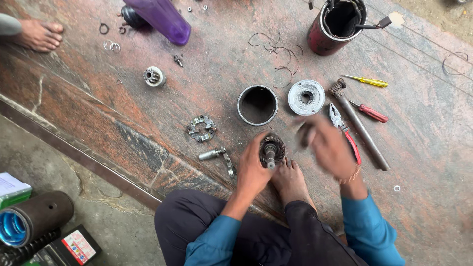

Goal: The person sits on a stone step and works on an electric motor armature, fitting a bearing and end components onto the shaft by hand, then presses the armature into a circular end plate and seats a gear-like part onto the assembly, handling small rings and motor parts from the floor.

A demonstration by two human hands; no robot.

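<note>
Armature (271, 150) upright on the stone floor (148, 113), shaft end up, set just before our bare foot (290, 180). Our left hand (252, 170) is wrapped round its left side, fingers closed on the windings, holding it steady. Our right hand (329, 148) is a blur just to the right of it, closed on a short dark tool (304, 135) whose kind we cannot make out; the tool's tip sits near the armature's top but we cannot tell whether it touches.

Step in hand, as we judge it: working on the armature's top end while the left hand braces it. The next move would call for the left hand's hold staying firm and the tool meeting the top squarely, since the part stands on a narrow base and could tip.

Outward from there: an open metal sleeve (257, 105) just beyond the armature, a round end cover (306, 97) beside that. Pliers (343, 129) with red handles lie close by the right hand, then a long steel bar (359, 127), a red screwdriver (370, 113) and a yellow one (367, 81). To the left, a brush plate (201, 128) and a small lever piece (217, 155); farther off, a pinion gear (154, 76). A red housing (337, 24) stands at the far edge, loose wire (276, 51) near it. Another person's foot (37, 34) shows at top left.
</note>
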